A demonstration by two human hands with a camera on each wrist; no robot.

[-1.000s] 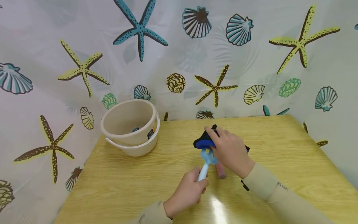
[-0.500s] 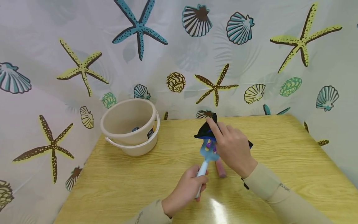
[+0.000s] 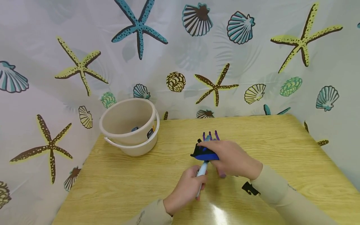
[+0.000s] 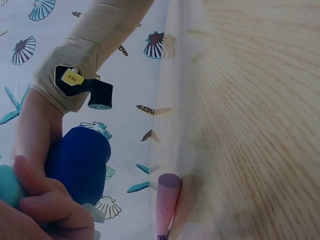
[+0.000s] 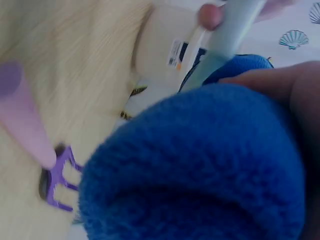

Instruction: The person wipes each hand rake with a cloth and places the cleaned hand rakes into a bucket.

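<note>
My left hand (image 3: 185, 187) grips the pale handle (image 3: 201, 172) of a light blue hand fork, held at a slant over the table. The right hand (image 3: 234, 157) holds a blue plush cloth (image 3: 203, 154) with a black backing folded around the fork's neck. Most of the fork's head is hidden behind cloth and hand; its light blue tips (image 3: 208, 137) show beyond them. Deep blue pile of the cloth fills much of the right wrist view. Partly covered by the right hand, a hand rake with a pink handle (image 5: 22, 115) and purple tines (image 5: 57, 175) lies on the table.
A beige bucket (image 3: 127, 142) with a white handle stands at the table's back left, a small blue thing (image 3: 135, 128) inside it. Behind the wooden table (image 3: 126, 187) hangs a white curtain (image 3: 180, 53) printed with starfish and shells.
The right hand and cloth first rose toward the tips of the fork, then came back down along it to the neck. The left hand kept its grip, shifting only slightly.
</note>
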